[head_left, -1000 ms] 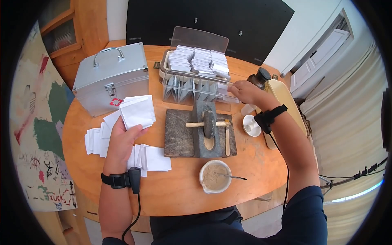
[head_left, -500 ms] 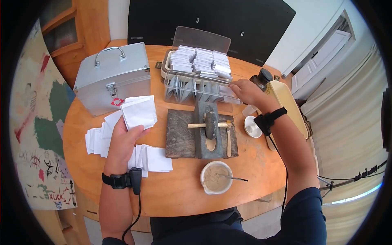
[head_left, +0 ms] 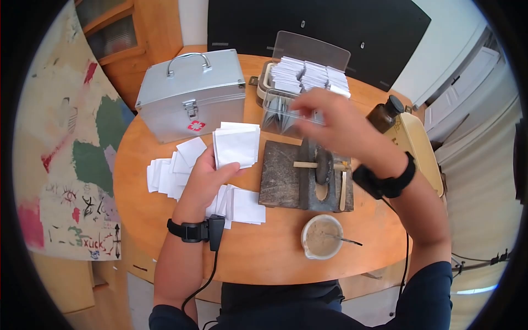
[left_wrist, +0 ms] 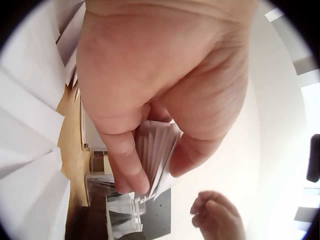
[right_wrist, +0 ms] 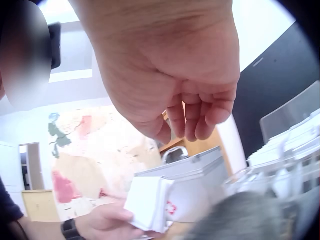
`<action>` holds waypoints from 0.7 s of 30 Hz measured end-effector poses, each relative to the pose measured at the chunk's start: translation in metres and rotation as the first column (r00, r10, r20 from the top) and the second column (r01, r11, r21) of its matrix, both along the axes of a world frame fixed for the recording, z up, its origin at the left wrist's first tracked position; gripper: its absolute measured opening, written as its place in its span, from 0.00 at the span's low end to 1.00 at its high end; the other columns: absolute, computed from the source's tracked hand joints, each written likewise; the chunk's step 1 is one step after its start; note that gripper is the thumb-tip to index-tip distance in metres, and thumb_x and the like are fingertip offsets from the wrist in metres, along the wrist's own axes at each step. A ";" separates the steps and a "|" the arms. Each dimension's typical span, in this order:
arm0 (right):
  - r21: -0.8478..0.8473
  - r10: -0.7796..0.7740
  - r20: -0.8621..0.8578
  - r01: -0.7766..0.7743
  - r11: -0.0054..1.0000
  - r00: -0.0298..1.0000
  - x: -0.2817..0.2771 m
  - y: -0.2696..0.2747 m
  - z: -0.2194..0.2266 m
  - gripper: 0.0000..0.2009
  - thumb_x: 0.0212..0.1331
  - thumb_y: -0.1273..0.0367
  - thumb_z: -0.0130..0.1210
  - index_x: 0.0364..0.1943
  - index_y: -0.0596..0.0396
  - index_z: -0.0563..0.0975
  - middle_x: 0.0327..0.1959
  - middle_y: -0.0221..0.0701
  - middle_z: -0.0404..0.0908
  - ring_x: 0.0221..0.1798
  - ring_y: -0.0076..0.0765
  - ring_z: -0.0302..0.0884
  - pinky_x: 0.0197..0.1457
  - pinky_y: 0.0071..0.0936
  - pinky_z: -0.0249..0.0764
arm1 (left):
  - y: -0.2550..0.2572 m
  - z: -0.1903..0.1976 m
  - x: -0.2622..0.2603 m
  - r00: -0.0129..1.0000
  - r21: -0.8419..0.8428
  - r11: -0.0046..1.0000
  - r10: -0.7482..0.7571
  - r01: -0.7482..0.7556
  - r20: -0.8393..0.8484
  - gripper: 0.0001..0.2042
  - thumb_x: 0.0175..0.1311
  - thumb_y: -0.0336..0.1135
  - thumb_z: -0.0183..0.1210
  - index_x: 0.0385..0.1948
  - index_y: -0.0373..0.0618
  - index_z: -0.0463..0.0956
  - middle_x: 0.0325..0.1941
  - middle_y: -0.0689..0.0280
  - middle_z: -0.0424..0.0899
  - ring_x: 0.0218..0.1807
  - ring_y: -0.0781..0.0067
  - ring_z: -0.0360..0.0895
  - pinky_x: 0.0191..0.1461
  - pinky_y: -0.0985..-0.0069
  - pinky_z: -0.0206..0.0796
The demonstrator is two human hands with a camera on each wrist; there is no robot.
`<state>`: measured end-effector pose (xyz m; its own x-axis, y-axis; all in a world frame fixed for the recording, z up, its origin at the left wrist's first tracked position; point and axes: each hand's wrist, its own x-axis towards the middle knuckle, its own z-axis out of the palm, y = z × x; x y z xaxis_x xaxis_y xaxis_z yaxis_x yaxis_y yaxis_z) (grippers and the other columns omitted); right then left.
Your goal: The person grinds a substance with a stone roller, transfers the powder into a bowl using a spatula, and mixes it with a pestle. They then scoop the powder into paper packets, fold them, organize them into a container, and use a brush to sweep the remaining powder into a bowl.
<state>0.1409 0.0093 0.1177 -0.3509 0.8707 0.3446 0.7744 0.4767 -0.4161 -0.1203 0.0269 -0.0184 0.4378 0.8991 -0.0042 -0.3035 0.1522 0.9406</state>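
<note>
A stack of white paper packets (head_left: 236,146) is gripped between the thumb and fingers of the left hand (head_left: 206,179); the left wrist view shows the packets (left_wrist: 157,150) edge-on. The right hand (head_left: 341,124) is raised over the front of the clear divided box (head_left: 273,122), its fingers loosely bent. Nothing shows between those fingers in the right wrist view, where the hand (right_wrist: 175,75) hangs above the silver case (right_wrist: 200,175). More white packets lie fanned on the table (head_left: 165,175) beside and below the left hand.
Behind the clear box, a bin holds rows of white packets (head_left: 313,77). A silver case (head_left: 192,93) stands at the back left. Right of centre are a stone mortar on a dark board (head_left: 280,176), a bowl of powder (head_left: 322,236), a brown bottle (head_left: 385,114) and a yellow tray (head_left: 421,146).
The right hand has left the right end of the clear box and moved left, up toward the camera. The head view has shifted, and the left hand still grips its stack.
</note>
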 end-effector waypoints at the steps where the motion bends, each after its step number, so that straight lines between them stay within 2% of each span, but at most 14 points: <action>1: 0.012 0.120 -0.006 -0.120 0.993 0.993 -0.016 0.003 -0.005 0.15 0.52 0.70 0.62 0.45 0.60 0.79 0.43 0.45 0.80 0.48 0.49 0.79 0.51 0.39 0.76 | -0.001 0.000 0.003 1.000 0.043 0.999 -0.007 0.007 -0.013 0.25 0.62 0.23 0.58 0.62 0.38 0.66 0.57 0.61 0.78 0.56 0.72 0.78 0.58 0.73 0.74; 2: 0.077 0.145 0.088 -0.152 0.985 0.985 -0.030 0.009 -0.019 0.24 0.50 0.69 0.66 0.54 0.60 0.75 0.52 0.45 0.77 0.53 0.48 0.77 0.56 0.38 0.76 | -0.003 0.001 0.002 1.000 0.049 0.998 -0.025 0.026 -0.017 0.25 0.62 0.23 0.58 0.62 0.38 0.66 0.57 0.61 0.78 0.56 0.72 0.78 0.58 0.73 0.74; 4: -0.028 0.151 0.120 -0.149 0.989 0.981 -0.063 0.009 -0.027 0.31 0.48 0.70 0.66 0.59 0.59 0.70 0.56 0.49 0.74 0.61 0.55 0.70 0.61 0.42 0.72 | -0.007 0.000 0.003 0.999 0.109 0.994 -0.016 0.021 -0.047 0.24 0.62 0.22 0.57 0.62 0.37 0.66 0.57 0.63 0.78 0.56 0.74 0.77 0.61 0.74 0.72; 5: 0.028 0.120 0.142 -0.126 0.992 0.983 -0.074 0.013 -0.040 0.28 0.44 0.72 0.67 0.55 0.61 0.74 0.51 0.46 0.78 0.57 0.54 0.75 0.56 0.42 0.76 | -0.006 -0.003 0.003 0.999 0.141 0.990 -0.023 0.028 -0.036 0.23 0.62 0.21 0.57 0.61 0.36 0.67 0.56 0.65 0.78 0.55 0.75 0.77 0.60 0.75 0.70; 6: -0.084 0.106 0.250 -0.087 0.993 0.962 -0.086 0.017 -0.039 0.25 0.44 0.71 0.67 0.51 0.60 0.76 0.47 0.44 0.80 0.53 0.53 0.78 0.52 0.42 0.77 | -0.003 -0.008 0.002 0.994 0.191 0.981 0.001 0.020 -0.108 0.22 0.62 0.21 0.58 0.60 0.36 0.68 0.56 0.65 0.78 0.56 0.76 0.76 0.60 0.76 0.68; 7: -0.199 0.111 0.347 -0.043 0.979 0.931 -0.092 0.018 -0.038 0.22 0.44 0.71 0.67 0.48 0.59 0.79 0.43 0.42 0.83 0.48 0.52 0.81 0.49 0.42 0.79 | -0.006 -0.003 0.002 0.993 0.144 0.990 0.009 0.007 -0.114 0.22 0.61 0.21 0.59 0.59 0.36 0.69 0.55 0.65 0.79 0.57 0.76 0.75 0.61 0.77 0.66; 10: -0.118 0.101 0.331 -0.064 0.991 0.938 -0.093 0.013 -0.044 0.15 0.46 0.71 0.65 0.42 0.55 0.82 0.35 0.38 0.85 0.41 0.50 0.84 0.43 0.42 0.80 | -0.003 -0.004 0.004 0.988 0.092 0.996 -0.002 0.017 -0.157 0.25 0.60 0.21 0.60 0.61 0.37 0.66 0.57 0.65 0.77 0.57 0.77 0.74 0.63 0.76 0.65; 11: -0.118 0.100 0.335 -0.063 0.991 0.937 -0.091 0.011 -0.043 0.15 0.46 0.71 0.65 0.42 0.55 0.82 0.35 0.38 0.85 0.41 0.50 0.84 0.43 0.42 0.80 | -0.003 -0.008 0.006 0.996 0.164 0.986 0.018 -0.002 -0.092 0.26 0.61 0.23 0.61 0.62 0.39 0.64 0.59 0.64 0.76 0.58 0.74 0.75 0.62 0.74 0.67; 13: -0.083 0.068 0.209 -0.052 0.995 0.976 -0.077 0.001 -0.040 0.13 0.48 0.70 0.63 0.41 0.50 0.82 0.35 0.41 0.85 0.42 0.48 0.84 0.43 0.41 0.80 | -0.006 -0.007 0.010 0.999 0.228 0.973 0.039 -0.034 -0.017 0.28 0.62 0.25 0.61 0.64 0.40 0.62 0.62 0.62 0.75 0.58 0.70 0.76 0.62 0.72 0.68; 15: -0.011 -0.074 0.317 0.081 0.997 0.946 -0.055 -0.011 -0.018 0.14 0.50 0.71 0.63 0.44 0.48 0.82 0.36 0.42 0.85 0.40 0.45 0.85 0.42 0.40 0.79 | -0.010 0.003 0.011 0.999 0.216 0.976 0.019 -0.029 0.046 0.27 0.66 0.28 0.58 0.66 0.41 0.58 0.62 0.58 0.73 0.59 0.66 0.76 0.63 0.70 0.68; 18: -0.027 -0.277 0.115 0.282 0.959 0.954 0.002 -0.021 0.024 0.15 0.54 0.70 0.63 0.47 0.55 0.81 0.33 0.40 0.85 0.36 0.40 0.85 0.40 0.34 0.79 | -0.005 0.003 0.003 0.999 0.172 0.984 0.036 -0.035 0.001 0.23 0.69 0.28 0.54 0.65 0.40 0.59 0.59 0.56 0.74 0.58 0.62 0.77 0.62 0.69 0.70; 19: 0.047 -0.342 0.061 0.339 0.940 0.938 0.029 -0.017 0.020 0.15 0.55 0.68 0.64 0.46 0.57 0.80 0.30 0.39 0.84 0.34 0.36 0.83 0.39 0.32 0.78 | -0.005 0.002 0.001 0.999 0.158 0.986 0.054 -0.054 0.006 0.23 0.69 0.28 0.54 0.65 0.40 0.59 0.59 0.56 0.74 0.58 0.62 0.77 0.62 0.69 0.70; 20: -0.023 -0.415 0.001 0.415 0.910 0.910 0.048 -0.016 0.023 0.13 0.55 0.69 0.63 0.44 0.58 0.80 0.30 0.39 0.83 0.33 0.34 0.82 0.39 0.32 0.77 | -0.003 0.003 0.002 0.999 0.137 0.989 0.051 -0.052 0.012 0.22 0.69 0.28 0.53 0.64 0.40 0.60 0.57 0.56 0.75 0.57 0.63 0.78 0.61 0.70 0.71; 21: 0.027 -0.461 0.079 0.460 0.888 0.884 0.065 -0.012 0.025 0.12 0.55 0.68 0.62 0.42 0.59 0.80 0.30 0.39 0.84 0.33 0.35 0.82 0.39 0.33 0.76 | -0.002 0.003 0.002 0.999 0.119 0.992 0.043 -0.045 0.016 0.21 0.70 0.27 0.52 0.63 0.40 0.60 0.56 0.56 0.76 0.56 0.63 0.79 0.60 0.71 0.71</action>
